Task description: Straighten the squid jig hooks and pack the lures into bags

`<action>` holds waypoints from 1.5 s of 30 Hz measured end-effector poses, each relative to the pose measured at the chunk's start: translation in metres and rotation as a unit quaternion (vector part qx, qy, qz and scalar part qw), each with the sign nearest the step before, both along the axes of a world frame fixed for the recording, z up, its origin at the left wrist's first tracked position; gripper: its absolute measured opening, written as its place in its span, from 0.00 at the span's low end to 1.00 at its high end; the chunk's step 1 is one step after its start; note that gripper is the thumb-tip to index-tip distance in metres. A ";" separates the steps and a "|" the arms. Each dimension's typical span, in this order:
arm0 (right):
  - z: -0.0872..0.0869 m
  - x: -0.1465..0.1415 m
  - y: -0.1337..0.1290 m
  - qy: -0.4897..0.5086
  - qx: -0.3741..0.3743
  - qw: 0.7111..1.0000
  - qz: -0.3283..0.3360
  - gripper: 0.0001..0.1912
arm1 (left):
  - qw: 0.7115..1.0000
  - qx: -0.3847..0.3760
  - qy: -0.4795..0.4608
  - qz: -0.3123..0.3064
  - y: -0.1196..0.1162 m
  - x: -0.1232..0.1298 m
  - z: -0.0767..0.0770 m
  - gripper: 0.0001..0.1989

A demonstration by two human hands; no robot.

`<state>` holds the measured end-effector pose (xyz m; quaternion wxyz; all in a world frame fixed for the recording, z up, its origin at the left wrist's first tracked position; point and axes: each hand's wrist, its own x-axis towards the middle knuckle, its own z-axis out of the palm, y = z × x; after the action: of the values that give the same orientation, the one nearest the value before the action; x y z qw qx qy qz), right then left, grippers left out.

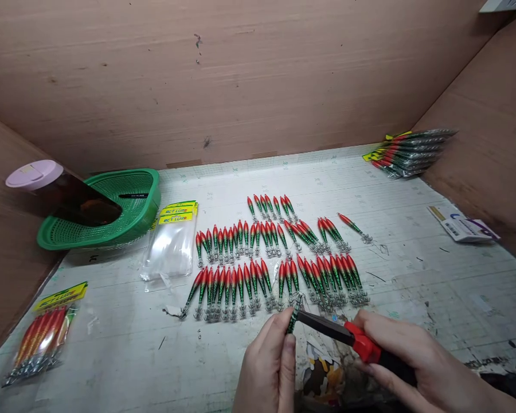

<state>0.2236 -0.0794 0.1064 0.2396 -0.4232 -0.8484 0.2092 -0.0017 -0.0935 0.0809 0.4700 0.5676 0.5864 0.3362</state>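
Note:
Between the thumb and fingers of my left hand a green fishing lure is pinched, its hook end pointing up and away from me. My right hand is wrapped round red-and-black pliers. The dark jaws of the pliers meet the lure near its hooks; whether they are clamped on it I cannot tell. Just beyond my hands lie rows of red-and-green lures with their hooks towards me. One lure rests apart at the right of the rows.
A green basket at the left holds a dark-filled tumbler with a pink lid. Clear BCT LURE bags lie beside it. One packed bag is at front left, stacked packs at back right, and small boxes at the right.

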 end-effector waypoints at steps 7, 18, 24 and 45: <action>-0.001 -0.002 -0.004 -0.010 -0.018 1.000 -0.012 0.03 | 0.991 -0.116 -0.047 0.041 -0.003 -0.001 -0.002 0.27; -0.002 -0.001 -0.009 -0.005 -0.126 0.990 -0.057 0.06 | 0.999 -0.044 0.009 0.010 -0.005 0.000 -0.003 0.24; 0.002 -0.002 -0.007 -0.015 -0.118 0.992 -0.033 0.05 | 1.000 -0.009 0.024 0.000 -0.006 0.002 -0.008 0.22; -0.019 -0.006 -0.012 0.070 -0.171 0.983 0.003 0.06 | 0.999 -0.024 0.006 -0.034 -0.006 0.001 -0.018 0.23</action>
<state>0.2173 -0.0916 0.0875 0.2215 -0.4396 -0.7828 0.3806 -0.0002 -0.0999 0.0629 0.4912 0.5780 0.5773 0.3021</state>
